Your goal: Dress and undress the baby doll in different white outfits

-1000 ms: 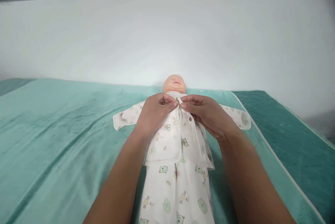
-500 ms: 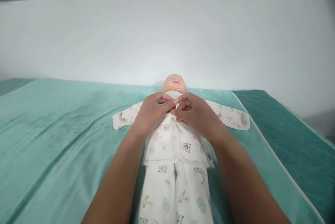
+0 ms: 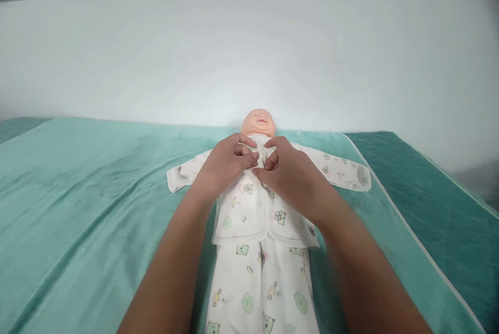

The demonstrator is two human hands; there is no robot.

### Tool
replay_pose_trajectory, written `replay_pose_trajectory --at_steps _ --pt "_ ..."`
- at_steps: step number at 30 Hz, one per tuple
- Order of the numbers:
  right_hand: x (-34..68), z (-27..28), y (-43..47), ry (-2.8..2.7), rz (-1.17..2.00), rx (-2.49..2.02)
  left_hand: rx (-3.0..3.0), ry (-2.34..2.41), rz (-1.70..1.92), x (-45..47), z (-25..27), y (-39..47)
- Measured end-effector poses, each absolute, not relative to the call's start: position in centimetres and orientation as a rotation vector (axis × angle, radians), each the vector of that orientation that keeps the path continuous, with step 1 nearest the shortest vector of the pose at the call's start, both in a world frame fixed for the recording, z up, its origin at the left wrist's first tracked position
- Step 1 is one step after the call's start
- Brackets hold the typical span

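A baby doll lies on its back, dressed in a white printed jacket and matching white trousers. My left hand rests over the jacket's upper front on the left, thumb and forefinger apart near the front opening. Opposite it, my right hand hovers at the same spot with its thumb and forefinger spread. A small white fastening shows in the gap between the fingertips; its exact kind I cannot make out. Both hands hide parts of the doll's chest.
Under the doll spreads a light green cloth with creases on the left. A darker green cover shows beyond its pale edge on the right. Behind stands a white wall with a dark band on top.
The fingertips of both hands, pressed together at the jacket's front before, have parted and come off the fabric between them. The doll stays in place.
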State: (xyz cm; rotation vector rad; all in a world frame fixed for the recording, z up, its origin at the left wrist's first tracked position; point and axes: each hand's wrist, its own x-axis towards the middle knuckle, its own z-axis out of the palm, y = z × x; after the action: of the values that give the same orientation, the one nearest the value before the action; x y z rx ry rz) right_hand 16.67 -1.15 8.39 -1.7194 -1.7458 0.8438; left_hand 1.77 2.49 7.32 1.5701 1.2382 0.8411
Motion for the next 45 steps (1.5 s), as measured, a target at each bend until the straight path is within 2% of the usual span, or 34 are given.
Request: replay_pose_trajectory --at_steps 7,11,15,21,23,31,45 --pt "16.4 9.1 -3.5 -2.097 0.499 -1.919 1.7 1.226 0.853 1.8 7.4 2.3" --pt "16.7 9.1 -3.8 -2.206 0.484 -1.927 1.766 1.195 0.875 1.9 7.3 2.3" --pt "18.2 8.8 -2.6 -2.229 0.659 -1.808 1.778 1.226 0.835 1.8 7.8 2.2" --pt "20.9 8.3 -0.6 -2.012 1.339 -1.446 1.835 1.195 0.638 1.2 8.8 1.3" --pt "21.4 8.1 -0.3 -1.949 1.459 -1.338 1.88 1.159 0.563 1.0 9.0 1.1" --pt "21.0 7.6 0.0 -1.8 1.562 -1.155 1.93 1.173 0.477 1.0 9.1 0.7" --pt "20.0 7.3 0.0 -1.685 1.602 -1.068 1.54 0.822 0.492 -0.5 8.2 2.4"
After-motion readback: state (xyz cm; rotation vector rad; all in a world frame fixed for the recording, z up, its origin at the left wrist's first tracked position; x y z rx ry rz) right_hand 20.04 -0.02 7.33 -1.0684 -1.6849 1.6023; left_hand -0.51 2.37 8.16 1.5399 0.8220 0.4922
